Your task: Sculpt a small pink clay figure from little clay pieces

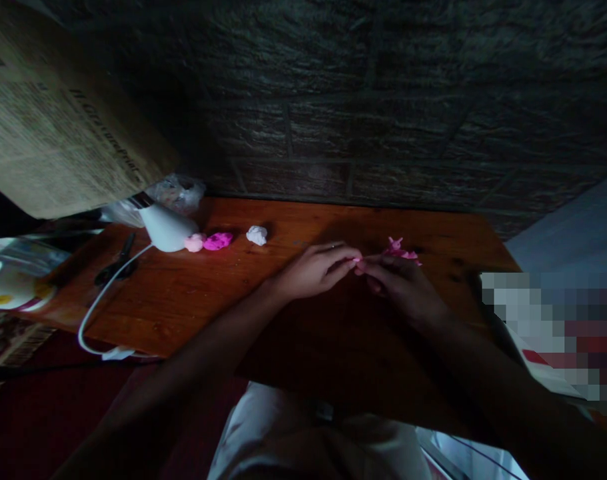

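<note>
Over the wooden table point(303, 320), a tiny piece of pink modelling clay point(357, 261) is pinched between the fingertips of both hands. My left hand point(316, 270) is closed on it from the left, thumb and forefinger together. From the right, my right hand point(400, 287) meets it with its own pinch. Just behind the right hand lie small pink shaped clay pieces point(402, 251), partly hidden by that hand. Farther left on the table rest a white clay lump point(256, 235), a magenta lump point(218, 241) and a pale pink lump point(195, 242), the last two touching.
A white lamp base point(166, 227) with a newsprint-patterned shade point(68, 120) stands at the left, its cord point(86, 317) looping over the table's front edge. Scissors point(119, 263), a clear plastic bag point(178, 192) and a white cup point(13, 287) are nearby. A dark stone-patterned wall point(323, 120) backs the table.
</note>
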Tool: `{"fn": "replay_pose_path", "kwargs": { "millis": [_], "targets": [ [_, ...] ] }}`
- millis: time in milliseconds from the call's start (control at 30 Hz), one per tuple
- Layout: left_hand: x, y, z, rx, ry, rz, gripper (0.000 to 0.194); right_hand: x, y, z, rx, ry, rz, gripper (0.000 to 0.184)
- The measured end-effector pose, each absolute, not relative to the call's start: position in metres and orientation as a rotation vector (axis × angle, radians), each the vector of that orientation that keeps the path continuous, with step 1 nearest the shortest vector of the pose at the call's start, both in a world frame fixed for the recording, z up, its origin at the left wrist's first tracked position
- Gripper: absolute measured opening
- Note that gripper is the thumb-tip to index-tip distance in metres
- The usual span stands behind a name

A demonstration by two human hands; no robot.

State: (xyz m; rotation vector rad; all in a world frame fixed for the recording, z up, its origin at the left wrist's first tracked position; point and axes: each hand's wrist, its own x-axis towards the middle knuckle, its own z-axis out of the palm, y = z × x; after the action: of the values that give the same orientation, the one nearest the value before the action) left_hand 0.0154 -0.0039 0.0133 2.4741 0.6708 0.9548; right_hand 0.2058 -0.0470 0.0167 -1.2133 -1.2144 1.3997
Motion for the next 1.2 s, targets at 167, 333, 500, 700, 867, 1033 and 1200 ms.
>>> {"fn": "replay_pose_path", "kwargs": {
  "millis": [167, 333, 500, 700, 867, 1033, 1200],
  "targets": [
    [0.013, -0.006, 0.015, 2.578, 0.741, 0.899, 0.014, 0.204, -0.048, 0.018, -1.243, -1.239, 1.387, 0.035],
    [0.017, -0.009, 0.013, 2.502, 0.738, 1.007, 0.010, 0.202, -0.048, 0.017, -1.222, -1.259, 1.400, 0.031],
    [0.015, 0.002, 0.007, 2.075, 0.870, 1.252, 0.004, 0.201, -0.051, 0.016, -1.257, -1.413, 1.278, 0.022],
    [0.012, 0.016, 0.002, 1.611, 0.793, 1.201, 0.010, 0.204, -0.052, 0.007, -1.285, -1.717, 0.990, 0.017],
    [0.018, 0.007, 0.005, 1.641, 0.762, 1.079, 0.015, 0.211, -0.046, 0.002, -1.343, -1.842, 0.776, 0.010],
    [0.019, 0.005, 0.005, 1.622, 0.756, 1.043, 0.019, 0.215, -0.044, 0.002, -1.410, -1.907, 0.699, 0.012],
    [0.019, 0.006, 0.006, 1.619, 0.730, 1.038, 0.015, 0.218, -0.043, 0.002, -1.408, -1.864, 0.742, 0.011]
  ]
}}
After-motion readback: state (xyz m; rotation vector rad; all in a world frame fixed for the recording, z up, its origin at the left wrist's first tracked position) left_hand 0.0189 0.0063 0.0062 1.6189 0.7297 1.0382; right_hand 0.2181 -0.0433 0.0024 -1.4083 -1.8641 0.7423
